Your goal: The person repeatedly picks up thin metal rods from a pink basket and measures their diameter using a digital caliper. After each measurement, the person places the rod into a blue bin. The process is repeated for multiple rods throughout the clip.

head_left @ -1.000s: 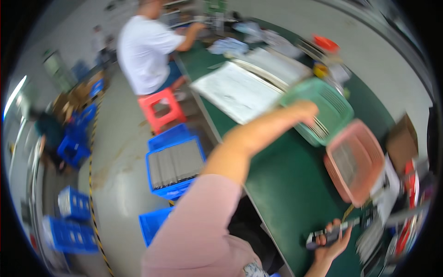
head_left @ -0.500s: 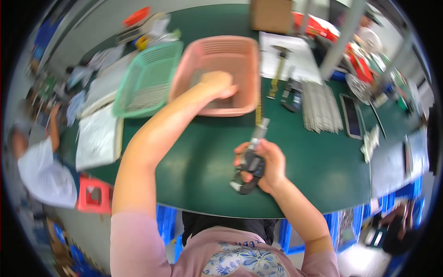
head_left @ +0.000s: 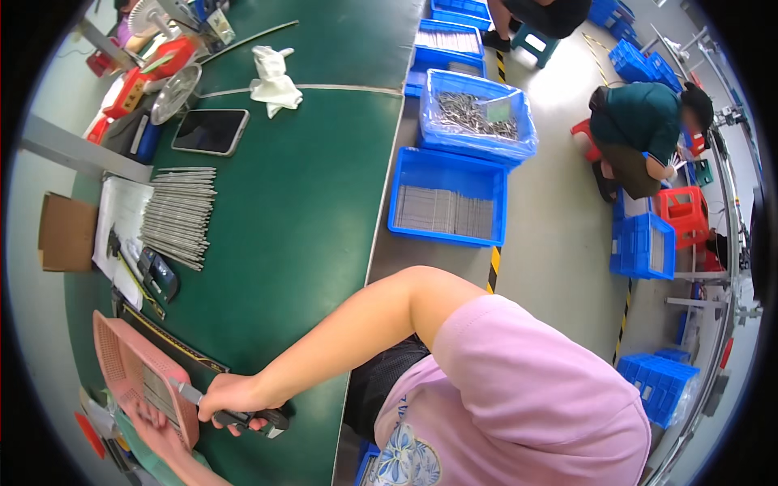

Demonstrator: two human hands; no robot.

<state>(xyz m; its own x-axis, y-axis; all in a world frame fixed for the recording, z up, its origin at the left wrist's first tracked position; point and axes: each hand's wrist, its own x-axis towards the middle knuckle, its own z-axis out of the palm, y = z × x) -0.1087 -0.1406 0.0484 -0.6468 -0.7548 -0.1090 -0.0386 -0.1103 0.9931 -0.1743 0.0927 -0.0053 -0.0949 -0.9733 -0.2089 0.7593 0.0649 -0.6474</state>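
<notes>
My right hand (head_left: 229, 400) is closed around a black hand-held measuring gauge (head_left: 258, 419) with a metal spindle that points toward a pink plastic basket (head_left: 113, 356). The basket stands tilted at the lower left on the green table (head_left: 300, 202) and holds thin metal rods. My left hand (head_left: 158, 429) reaches into the basket from below. Its fingers are partly hidden by the basket wall, so its grip is unclear.
A row of several metal rods (head_left: 178, 215) lies beside a sheet of paper with a caliper (head_left: 158, 275). Farther along are a phone (head_left: 211, 131), a white cloth (head_left: 274, 81) and a cardboard box (head_left: 66, 232). Blue bins of metal parts (head_left: 447, 206) stand on the floor, where a person (head_left: 640, 138) crouches.
The view has swung round to my right, so the floor and blue bins now show. My left hand stays in the pink basket and my right hand keeps the gauge.
</notes>
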